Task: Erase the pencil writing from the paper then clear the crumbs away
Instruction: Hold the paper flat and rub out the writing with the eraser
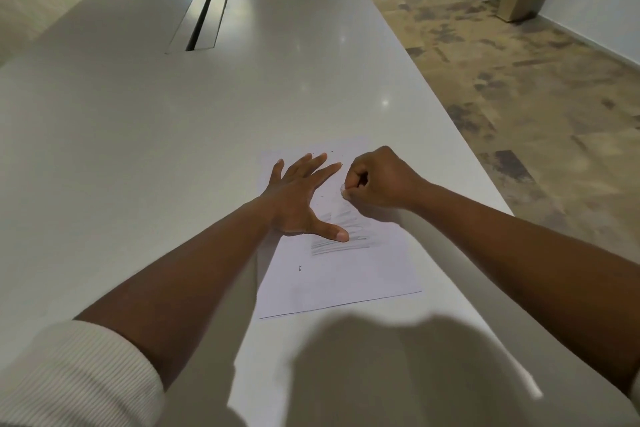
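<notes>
Near the table's [138, 149] right edge lies the paper [346, 274] — white, grey pencil scribble [341, 236] across its middle, long axis running away from me, slightly skewed. My left hand [298, 199] presses it flat, fingers spread. My right hand [381, 180] pinches a small white eraser [344, 191] — tip on the sheet.
</notes>
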`<control>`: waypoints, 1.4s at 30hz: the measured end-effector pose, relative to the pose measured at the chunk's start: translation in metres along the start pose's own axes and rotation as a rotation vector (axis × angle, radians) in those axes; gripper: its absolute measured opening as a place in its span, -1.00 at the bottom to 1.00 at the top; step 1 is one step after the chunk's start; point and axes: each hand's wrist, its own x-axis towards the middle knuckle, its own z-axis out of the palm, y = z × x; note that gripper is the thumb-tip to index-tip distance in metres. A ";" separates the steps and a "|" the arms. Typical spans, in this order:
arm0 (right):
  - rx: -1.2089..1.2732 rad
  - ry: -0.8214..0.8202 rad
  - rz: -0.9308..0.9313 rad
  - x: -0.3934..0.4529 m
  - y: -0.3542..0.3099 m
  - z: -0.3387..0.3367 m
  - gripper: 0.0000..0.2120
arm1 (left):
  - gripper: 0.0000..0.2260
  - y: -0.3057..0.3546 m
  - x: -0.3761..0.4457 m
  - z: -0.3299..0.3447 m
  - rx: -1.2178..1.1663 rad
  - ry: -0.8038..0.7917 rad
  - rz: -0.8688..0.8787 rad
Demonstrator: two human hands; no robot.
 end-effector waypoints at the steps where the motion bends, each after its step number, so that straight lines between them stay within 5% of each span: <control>1: 0.022 -0.026 -0.022 -0.005 -0.003 0.004 -0.87 | 0.27 0.000 0.000 0.000 -0.001 -0.004 -0.002; 5: 0.039 -0.113 -0.064 -0.016 -0.009 0.013 -0.86 | 0.28 0.001 -0.001 0.000 0.005 0.001 0.008; 14: -0.074 0.037 0.003 0.007 -0.003 0.000 -0.86 | 0.28 0.002 0.000 -0.002 0.002 -0.023 -0.002; 22: -0.002 -0.186 -0.079 -0.012 -0.011 0.010 -0.88 | 0.26 0.003 0.000 -0.001 0.010 -0.021 -0.004; 29: -0.069 0.057 0.064 0.016 -0.001 -0.004 -0.87 | 0.27 0.004 -0.001 -0.002 0.002 -0.023 -0.001; 38: -0.020 -0.186 -0.024 -0.003 -0.016 0.010 -0.82 | 0.22 0.005 -0.002 -0.004 0.006 -0.027 -0.004; 42: -0.094 0.021 0.053 0.013 -0.010 0.002 -0.87 | 0.27 0.007 -0.001 -0.004 0.012 -0.037 -0.013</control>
